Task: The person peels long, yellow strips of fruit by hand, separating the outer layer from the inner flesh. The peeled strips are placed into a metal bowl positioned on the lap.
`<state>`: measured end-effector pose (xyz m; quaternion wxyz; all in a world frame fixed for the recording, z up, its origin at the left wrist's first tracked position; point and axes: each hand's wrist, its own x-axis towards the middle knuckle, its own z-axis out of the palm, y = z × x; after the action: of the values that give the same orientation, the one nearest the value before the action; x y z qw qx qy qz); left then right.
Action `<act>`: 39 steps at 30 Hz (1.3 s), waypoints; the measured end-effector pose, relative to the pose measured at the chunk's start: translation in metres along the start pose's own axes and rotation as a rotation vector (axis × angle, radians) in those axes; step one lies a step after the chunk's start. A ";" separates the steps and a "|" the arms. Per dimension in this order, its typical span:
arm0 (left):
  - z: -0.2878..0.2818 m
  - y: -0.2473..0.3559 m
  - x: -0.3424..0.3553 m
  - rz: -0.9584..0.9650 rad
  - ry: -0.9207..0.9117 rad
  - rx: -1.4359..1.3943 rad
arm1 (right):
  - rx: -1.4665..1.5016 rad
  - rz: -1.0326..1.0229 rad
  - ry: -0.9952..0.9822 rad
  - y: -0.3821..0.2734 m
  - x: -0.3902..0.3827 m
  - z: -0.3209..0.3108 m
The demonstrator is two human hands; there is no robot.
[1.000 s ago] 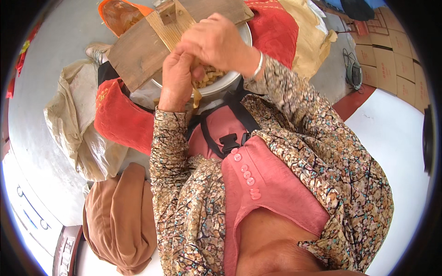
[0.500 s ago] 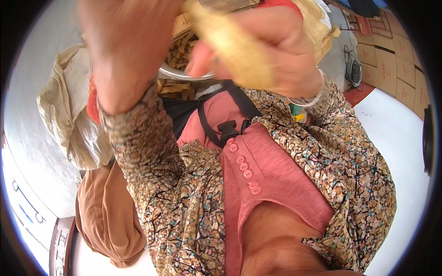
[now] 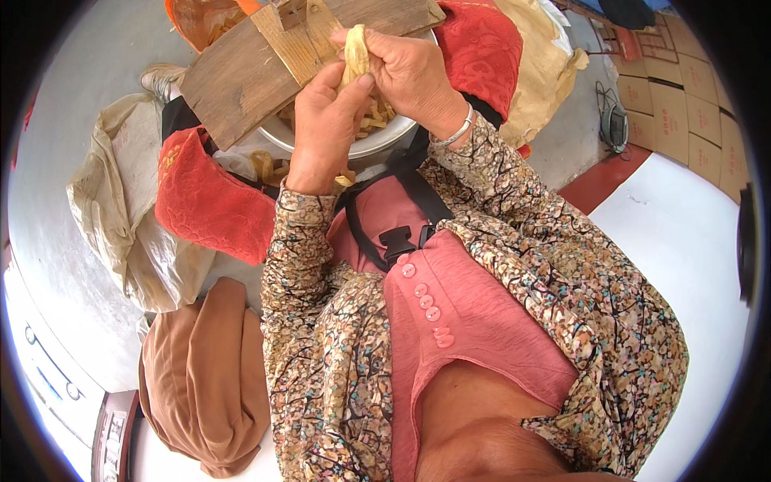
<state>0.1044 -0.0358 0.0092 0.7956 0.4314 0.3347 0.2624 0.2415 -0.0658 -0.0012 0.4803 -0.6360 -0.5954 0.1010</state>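
Between the fingers of both hands is a pale-yellow, wrinkled vegetable piece (image 3: 355, 58), upright and soft-looking. My left hand (image 3: 325, 120) pinches its lower end with thumb and fingers. My right hand (image 3: 411, 76), wearing a silver bangle (image 3: 459, 128), is closed round its upper right side. Behind them a wooden board (image 3: 237, 80) lies across a metal basin (image 3: 385, 145). A narrower wooden piece (image 3: 291, 44) is fixed on the board. Yellow-brown cut strips (image 3: 377, 119) lie in the basin, partly hidden by my hands.
Red cloth (image 3: 213, 201) covers my lap on both sides. An orange container (image 3: 197, 24) stands beyond the board. A plastic bag (image 3: 120, 193) and a brown cloth (image 3: 205, 377) are at left. A tan sack (image 3: 534, 72) and stacked cartons (image 3: 671, 120) are at right.
Both hands have moved away from my chest, out over the basin and board. The yellow piece, blurred and slanting before, now stands upright between my fingers.
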 end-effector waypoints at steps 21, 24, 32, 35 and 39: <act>-0.009 -0.010 -0.024 0.406 0.065 0.792 | 0.955 0.586 -0.316 0.011 -0.044 0.014; -0.006 -0.016 -0.010 0.430 0.252 0.916 | 0.380 0.021 -0.182 0.014 -0.033 0.015; -0.016 -0.022 -0.014 -0.264 0.154 -0.281 | 0.564 0.241 -0.084 0.000 -0.023 0.014; -0.018 -0.028 -0.041 -0.307 0.013 -0.495 | 1.278 0.630 -0.033 0.010 -0.014 0.022; -0.032 -0.035 -0.048 0.145 0.203 0.536 | 1.130 0.669 -0.146 0.029 -0.018 0.017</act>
<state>0.0543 -0.0705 -0.0189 0.5951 0.6205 0.4381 0.2625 0.2443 -0.0680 -0.0393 0.6413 -0.4283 -0.2520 0.5847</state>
